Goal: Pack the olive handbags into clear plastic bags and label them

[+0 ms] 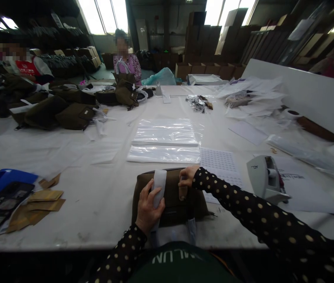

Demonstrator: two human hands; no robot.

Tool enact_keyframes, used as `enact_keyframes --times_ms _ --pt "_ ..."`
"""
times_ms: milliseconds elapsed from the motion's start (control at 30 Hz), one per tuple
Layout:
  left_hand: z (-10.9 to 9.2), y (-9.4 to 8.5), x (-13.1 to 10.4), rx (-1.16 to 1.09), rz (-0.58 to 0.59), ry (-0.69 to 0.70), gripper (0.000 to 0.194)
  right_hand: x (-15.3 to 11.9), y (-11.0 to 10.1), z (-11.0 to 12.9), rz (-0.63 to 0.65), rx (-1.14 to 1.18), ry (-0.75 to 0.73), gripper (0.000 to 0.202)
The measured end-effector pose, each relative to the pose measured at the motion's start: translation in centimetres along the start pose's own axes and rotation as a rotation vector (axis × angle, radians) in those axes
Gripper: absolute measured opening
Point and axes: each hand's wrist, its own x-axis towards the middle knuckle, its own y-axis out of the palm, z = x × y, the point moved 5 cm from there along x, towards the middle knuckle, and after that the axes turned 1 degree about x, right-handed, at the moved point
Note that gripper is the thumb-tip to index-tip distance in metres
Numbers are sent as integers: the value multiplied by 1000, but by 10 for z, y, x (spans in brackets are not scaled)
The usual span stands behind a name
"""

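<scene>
A dark olive-brown bag (171, 210) lies on the white table just in front of me. Over its left part, my left hand (149, 206) is closed round a white wrapped strip (160, 184) that stands up from the bag. My right hand (188, 177) pinches the top of a small brown tag or packet (182, 192) against the bag's face, right of its middle. Beyond the bag lies a stack of clear plastic bags (164, 141). A second wrapped strip (191, 231) hangs at the bag's near edge.
Brown paper packets (44, 202) and a blue holder (4, 181) lie left. A grey tape dispenser (263, 177) and a printed sheet (220, 161) are right. More olive bags (75, 116) are piled at far left. A person (130, 65) stands across the table, another at far left.
</scene>
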Motion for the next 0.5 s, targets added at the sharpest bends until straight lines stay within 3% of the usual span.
enact_keyframes --times_ms 267,333,433,500 --pt "-4 -2 2 52 31 -10 34 7 9 -17 -14 -131 -74 20" --pt "-3 -2 6 149 64 -31 31 11 11 -25 -76 -133 -68 32" --pt "2 -3 11 256 95 -81 32 14 13 -34 -190 -112 -69 68" --pt "4 -3 13 266 114 -87 37 11 18 -36 -224 -91 -91 68"
